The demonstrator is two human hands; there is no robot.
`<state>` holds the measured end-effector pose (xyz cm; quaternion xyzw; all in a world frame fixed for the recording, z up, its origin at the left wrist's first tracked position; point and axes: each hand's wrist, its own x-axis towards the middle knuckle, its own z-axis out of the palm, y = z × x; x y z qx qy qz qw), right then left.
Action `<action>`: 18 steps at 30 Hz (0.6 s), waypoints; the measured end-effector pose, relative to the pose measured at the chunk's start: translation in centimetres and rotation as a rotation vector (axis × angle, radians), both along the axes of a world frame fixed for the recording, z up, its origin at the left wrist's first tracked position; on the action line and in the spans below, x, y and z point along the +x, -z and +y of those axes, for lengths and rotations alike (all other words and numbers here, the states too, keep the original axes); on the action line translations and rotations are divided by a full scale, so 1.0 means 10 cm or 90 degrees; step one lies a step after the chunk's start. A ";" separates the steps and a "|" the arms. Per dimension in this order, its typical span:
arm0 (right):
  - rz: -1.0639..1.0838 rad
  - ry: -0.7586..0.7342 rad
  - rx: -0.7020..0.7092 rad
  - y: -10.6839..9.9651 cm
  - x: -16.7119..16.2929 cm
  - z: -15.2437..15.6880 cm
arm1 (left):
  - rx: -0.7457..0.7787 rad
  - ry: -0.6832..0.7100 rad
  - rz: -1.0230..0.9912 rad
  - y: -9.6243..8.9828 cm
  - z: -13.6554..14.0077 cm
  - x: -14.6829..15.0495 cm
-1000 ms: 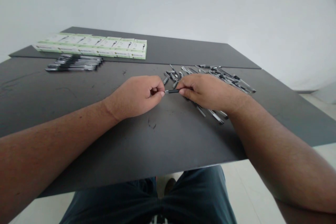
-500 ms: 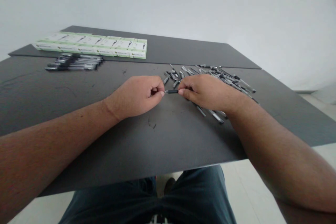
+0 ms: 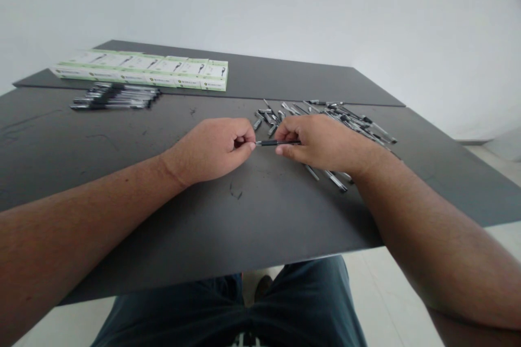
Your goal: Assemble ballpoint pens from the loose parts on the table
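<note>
Head view: looking down over a dark grey worktop [image 3: 203,227], with a row of white-and-green pen boxes [image 3: 142,71] set side by side toward the far left corner. Cannot see inside them. Printed on each lid, a black pen picture; along the front sides, a round emblem and a line of writing too small to read. Just in front of the row, a group of black-gripped pens [image 3: 118,98] lying roughly parallel. Between the two hands, above the worktop's middle, a black-gripped pen [image 3: 267,143], long axis running left to right; cannot tell which end bears the tip. Clamped at its left end by the thumb and forefinger of the left hand [image 3: 217,149]. Around its right part, thumb and forefinger of the right hand [image 3: 315,142] visibly parted; cannot tell whether gripping it farther in. Scattered around and beyond that hand, loose pen parts [image 3: 350,118].
</note>
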<state>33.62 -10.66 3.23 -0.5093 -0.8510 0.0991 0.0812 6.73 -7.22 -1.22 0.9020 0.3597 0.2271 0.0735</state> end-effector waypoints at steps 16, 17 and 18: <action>-0.038 -0.022 -0.004 -0.02 -0.03 -0.02 | -0.007 0.026 -0.018 0.01 0.00 -0.01; -0.029 -0.019 -0.005 -0.02 -0.03 -0.02 | -0.006 0.027 -0.021 0.01 0.00 -0.01; -0.019 -0.013 -0.006 -0.01 -0.02 -0.02 | -0.005 0.028 -0.024 0.01 0.01 -0.01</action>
